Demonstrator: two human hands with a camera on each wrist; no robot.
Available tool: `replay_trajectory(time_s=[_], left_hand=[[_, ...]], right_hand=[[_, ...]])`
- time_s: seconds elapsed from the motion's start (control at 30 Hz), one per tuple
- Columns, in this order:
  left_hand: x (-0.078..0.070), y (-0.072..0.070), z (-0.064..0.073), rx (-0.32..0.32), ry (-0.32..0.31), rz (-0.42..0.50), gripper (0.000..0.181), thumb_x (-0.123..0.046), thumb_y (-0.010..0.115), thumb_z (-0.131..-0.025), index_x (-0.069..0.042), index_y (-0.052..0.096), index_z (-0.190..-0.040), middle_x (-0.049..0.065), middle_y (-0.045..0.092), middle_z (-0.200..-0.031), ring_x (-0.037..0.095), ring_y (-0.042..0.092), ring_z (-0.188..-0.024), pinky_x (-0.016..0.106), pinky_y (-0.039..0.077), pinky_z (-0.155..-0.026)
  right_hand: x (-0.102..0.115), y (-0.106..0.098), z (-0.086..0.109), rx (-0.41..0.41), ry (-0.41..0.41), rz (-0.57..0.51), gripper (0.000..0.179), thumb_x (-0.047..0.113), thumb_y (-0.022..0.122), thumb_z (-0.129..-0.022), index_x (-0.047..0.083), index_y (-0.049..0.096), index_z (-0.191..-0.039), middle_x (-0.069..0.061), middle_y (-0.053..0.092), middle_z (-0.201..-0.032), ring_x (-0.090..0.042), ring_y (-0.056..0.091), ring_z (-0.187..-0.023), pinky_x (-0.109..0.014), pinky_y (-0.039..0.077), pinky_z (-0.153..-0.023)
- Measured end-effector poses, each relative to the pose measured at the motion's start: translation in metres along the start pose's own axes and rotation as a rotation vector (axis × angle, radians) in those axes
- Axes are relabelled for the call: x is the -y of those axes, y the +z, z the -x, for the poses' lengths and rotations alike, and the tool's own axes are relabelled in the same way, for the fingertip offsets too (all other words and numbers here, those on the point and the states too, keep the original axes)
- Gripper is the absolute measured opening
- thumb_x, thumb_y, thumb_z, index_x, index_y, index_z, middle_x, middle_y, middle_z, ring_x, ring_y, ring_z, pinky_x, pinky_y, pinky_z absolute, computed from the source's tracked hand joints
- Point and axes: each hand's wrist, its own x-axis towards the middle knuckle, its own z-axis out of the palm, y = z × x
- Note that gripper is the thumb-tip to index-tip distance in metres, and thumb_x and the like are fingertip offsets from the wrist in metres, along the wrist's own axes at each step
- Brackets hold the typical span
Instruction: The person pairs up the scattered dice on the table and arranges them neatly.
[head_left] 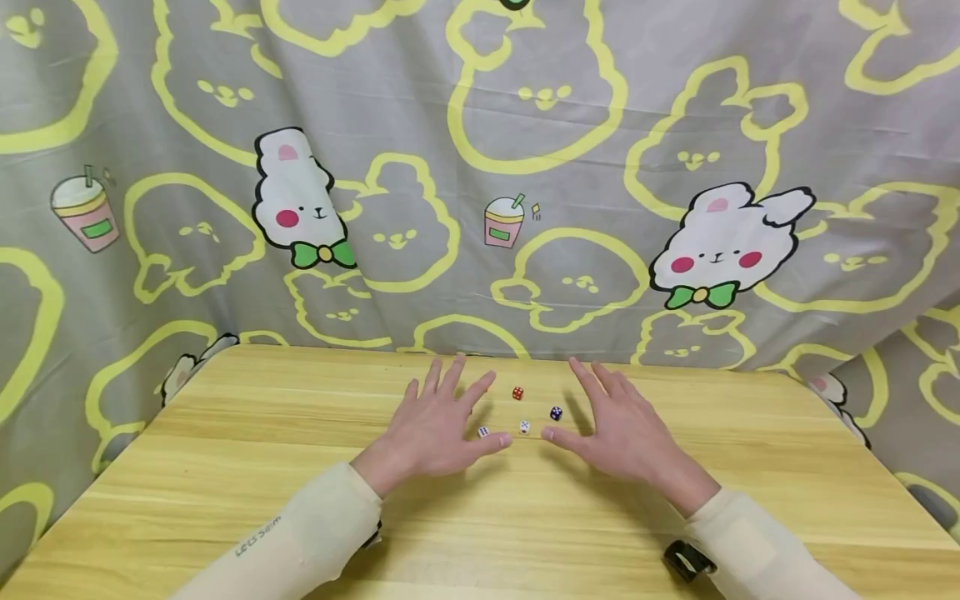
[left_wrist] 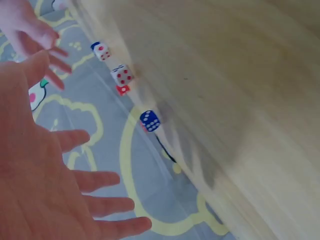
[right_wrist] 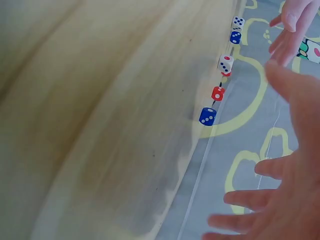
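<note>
My left hand [head_left: 435, 425] has its fingers spread wide and holds nothing; my right hand [head_left: 622, 425] is just as spread and just as free. The 2 palms flank a loose scatter of dice, with my thumbs pointing inward on the near side.

By my left thumb lies a white die [head_left: 483, 432], partly hidden; I can't tell whether I touch it. A 2nd white die [head_left: 524, 427] sits between my thumbs. Just beyond my right thumb is a blue die [head_left: 556, 413], and farther out, a red die [head_left: 518, 392]. The right wrist view adds 2 more, making 6: another blue die [right_wrist: 235, 37] and another red die [right_wrist: 226, 74], half covered by a white neighbour.

Handling these well, I judge, calls for even, slow pressure from 2 sides, fingertips low to the wood and thumbs closing the near gap, since a quick nudge could tip a cube or shoot it out.

Beyond lie the table's [head_left: 480, 533] far edge and the patterned curtain [head_left: 405, 125], so pushing away from me seems riskiest.
</note>
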Motion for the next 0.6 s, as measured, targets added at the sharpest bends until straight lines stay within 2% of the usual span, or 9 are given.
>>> replay_trajectory(time_s=[0.13,0.3,0.4,0.5,0.6], left_hand=[[-0.004,-0.002,-0.002,0.034,0.025,-0.007,0.084,-0.074,0.054,-0.098,-0.035,0.029,-0.168,0.014,0.012,-0.180,0.047,0.011,-0.165,0.072,0.021,-0.129],[-0.012,-0.005,-0.005,0.068,0.076,0.005,0.086,-0.072,0.056,-0.099,-0.033,0.027,-0.169,0.011,0.017,-0.179,0.043,0.013,-0.166,0.071,0.021,-0.130],[-0.016,-0.005,-0.007,0.081,0.105,0.007,0.086,-0.070,0.057,-0.099,-0.031,0.026,-0.169,0.009,0.019,-0.179,0.041,0.015,-0.166,0.070,0.021,-0.130],[-0.019,-0.003,-0.008,0.099,0.127,0.014,0.086,-0.069,0.058,-0.100,-0.030,0.026,-0.169,0.008,0.021,-0.179,0.040,0.016,-0.166,0.069,0.023,-0.130],[-0.022,-0.002,-0.010,0.127,0.142,0.013,0.085,-0.066,0.058,-0.101,-0.028,0.026,-0.170,0.008,0.022,-0.179,0.039,0.016,-0.166,0.068,0.024,-0.130]], right_hand=[[0.000,0.000,-0.003,0.004,-0.014,-0.044,0.104,0.064,0.074,-0.092,0.014,0.026,-0.169,-0.033,0.043,-0.161,-0.057,0.050,-0.141,-0.073,0.049,-0.107],[-0.001,-0.003,-0.006,0.032,0.006,-0.077,0.095,0.055,0.077,-0.093,0.007,0.035,-0.164,-0.036,0.052,-0.151,-0.055,0.059,-0.132,-0.069,0.053,-0.104],[-0.002,-0.002,-0.007,0.053,0.019,-0.118,0.085,0.048,0.079,-0.094,0.004,0.045,-0.158,-0.031,0.063,-0.142,-0.048,0.065,-0.124,-0.064,0.056,-0.102],[-0.003,0.000,-0.010,0.076,0.038,-0.175,0.072,0.039,0.081,-0.094,0.003,0.054,-0.150,-0.022,0.072,-0.126,-0.035,0.071,-0.110,-0.055,0.060,-0.096],[-0.004,0.001,-0.013,0.088,0.060,-0.218,0.061,0.031,0.082,-0.094,0.002,0.061,-0.143,-0.015,0.075,-0.113,-0.025,0.073,-0.099,-0.047,0.062,-0.090]])
